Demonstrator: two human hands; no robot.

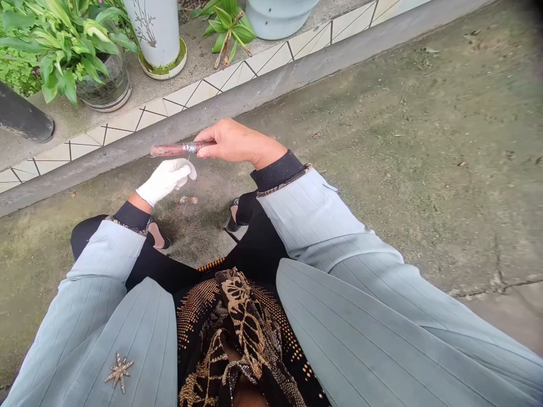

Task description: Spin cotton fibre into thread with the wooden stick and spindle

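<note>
Right hand (pixel 240 142) pinched maroon tube (pixel 166 150) at one end, long axis near-horizontal, free end pointing left above concrete ground (pixel 382 169). White-gloved left hand (pixel 166 181) just below, fingers bunched, grip unclear.

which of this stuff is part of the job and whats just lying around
Part of the job:
- right hand, bare, gripping a reddish rod with a silver band
- left hand, gloved, beside the rod
- small banded piece on the ground, probably

Lying about:
- potted plant
- white pot

Head-worn view, forward and down, close above left hand (pixel 165 181) and right hand (pixel 240 141)
</note>
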